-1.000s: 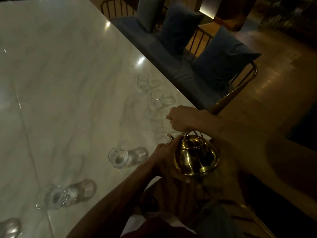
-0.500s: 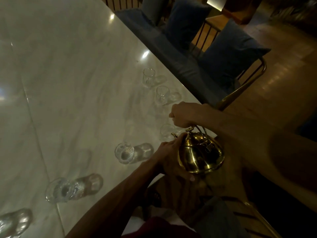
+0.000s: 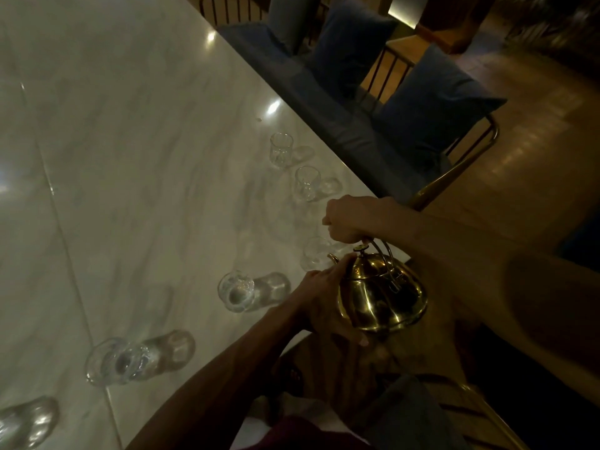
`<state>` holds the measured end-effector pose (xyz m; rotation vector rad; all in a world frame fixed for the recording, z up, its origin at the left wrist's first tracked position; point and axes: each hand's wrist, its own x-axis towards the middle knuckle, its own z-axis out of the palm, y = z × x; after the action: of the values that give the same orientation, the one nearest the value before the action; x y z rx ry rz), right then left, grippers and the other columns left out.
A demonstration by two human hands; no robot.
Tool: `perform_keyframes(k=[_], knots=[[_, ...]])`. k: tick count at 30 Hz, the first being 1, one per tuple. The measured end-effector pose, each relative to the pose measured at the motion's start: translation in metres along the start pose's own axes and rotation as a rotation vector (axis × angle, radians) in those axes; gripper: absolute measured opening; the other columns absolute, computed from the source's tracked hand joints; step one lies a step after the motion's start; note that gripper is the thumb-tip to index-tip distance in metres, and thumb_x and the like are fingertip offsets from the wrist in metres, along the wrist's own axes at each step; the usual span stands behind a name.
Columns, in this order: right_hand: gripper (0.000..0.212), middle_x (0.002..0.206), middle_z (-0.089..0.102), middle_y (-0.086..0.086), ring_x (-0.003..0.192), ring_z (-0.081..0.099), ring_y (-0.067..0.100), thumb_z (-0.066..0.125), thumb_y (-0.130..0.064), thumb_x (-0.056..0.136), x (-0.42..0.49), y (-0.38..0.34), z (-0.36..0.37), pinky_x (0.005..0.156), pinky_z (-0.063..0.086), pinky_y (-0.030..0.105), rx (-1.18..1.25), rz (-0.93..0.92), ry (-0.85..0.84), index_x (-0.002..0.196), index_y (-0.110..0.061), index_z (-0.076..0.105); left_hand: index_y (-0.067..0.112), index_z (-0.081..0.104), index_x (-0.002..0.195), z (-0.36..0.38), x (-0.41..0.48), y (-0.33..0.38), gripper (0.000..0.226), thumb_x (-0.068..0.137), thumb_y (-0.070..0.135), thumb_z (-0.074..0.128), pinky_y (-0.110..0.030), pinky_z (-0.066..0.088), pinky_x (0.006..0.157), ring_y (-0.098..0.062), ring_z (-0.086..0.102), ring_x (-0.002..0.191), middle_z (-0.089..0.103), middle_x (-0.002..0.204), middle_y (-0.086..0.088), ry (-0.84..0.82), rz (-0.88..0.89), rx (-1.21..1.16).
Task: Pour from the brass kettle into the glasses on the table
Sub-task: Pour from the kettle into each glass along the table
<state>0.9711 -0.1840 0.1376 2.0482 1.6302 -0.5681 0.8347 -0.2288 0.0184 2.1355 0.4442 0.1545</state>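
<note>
Dim light is glancing off a pale marble tabletop (image 3: 130, 157), with a blue cushioned bench (image 3: 341, 125) running along its far side. Six glasses (image 3: 236, 291) are standing in one line near the edge, from far right to near left, and the frame is cutting off the nearest. Both hands are holding the one brass kettle (image 3: 381, 297), which is hanging over the tabletop's edge. The right hand (image 3: 349, 219) is gripping the wire handle from above. The left hand (image 3: 321, 300) is cupping the body, thumb up by the spout (image 3: 332, 257). That spout is pointing away from the person, just beside the third glass (image 3: 315, 258) counted from the far end.
</note>
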Motion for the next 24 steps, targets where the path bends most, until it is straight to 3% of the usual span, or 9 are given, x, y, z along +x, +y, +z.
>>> perform_keyframes(k=[13, 16, 20, 24], knots=[[0.048, 0.14, 0.053, 0.012, 0.103, 0.063, 0.024, 0.05, -0.025, 0.1, -0.0029, 0.0031, -0.0026, 0.091, 0.054, 0.04, 0.014, -0.013, 0.001, 0.145, -0.012, 0.042, 0.033, 0.012, 0.159, -0.0028, 0.0013, 0.0046, 0.133, 0.058, 0.055, 0.097, -0.032, 0.037, 0.116, -0.02, 0.052, 0.139, 0.052, 0.154, 0.004, 0.017, 0.031, 0.009], [0.048, 0.141, 0.052, 0.012, 0.101, 0.062, 0.023, 0.05, -0.025, 0.099, -0.0035, 0.0028, -0.0024, 0.091, 0.054, 0.04, 0.006, -0.011, 0.005, 0.145, -0.012, 0.041, 0.032, 0.014, 0.16, -0.0017, 0.0017, 0.0032, 0.135, 0.057, 0.059, 0.095, -0.039, 0.042, 0.117, -0.021, 0.054, 0.138, 0.053, 0.153, 0.005, 0.005, 0.025, 0.004], [0.051, 0.143, 0.05, 0.013, 0.097, 0.06, 0.022, 0.05, -0.025, 0.099, -0.0062, 0.0021, -0.0032, 0.087, 0.055, 0.038, 0.001, -0.009, 0.009, 0.148, -0.013, 0.038, 0.029, 0.013, 0.161, -0.0024, 0.0009, 0.0047, 0.134, 0.059, 0.055, 0.096, -0.03, 0.036, 0.116, -0.022, 0.052, 0.139, 0.051, 0.155, 0.003, 0.003, 0.028, 0.006], [0.051, 0.142, 0.051, 0.012, 0.097, 0.064, 0.023, 0.051, -0.024, 0.099, -0.0089, 0.0016, -0.0048, 0.083, 0.056, 0.036, 0.006, 0.009, 0.015, 0.147, -0.013, 0.039, 0.026, 0.011, 0.163, -0.0038, 0.0011, 0.0053, 0.137, 0.06, 0.054, 0.097, -0.036, 0.039, 0.119, -0.023, 0.052, 0.14, 0.05, 0.156, 0.0, 0.003, 0.032, 0.026]])
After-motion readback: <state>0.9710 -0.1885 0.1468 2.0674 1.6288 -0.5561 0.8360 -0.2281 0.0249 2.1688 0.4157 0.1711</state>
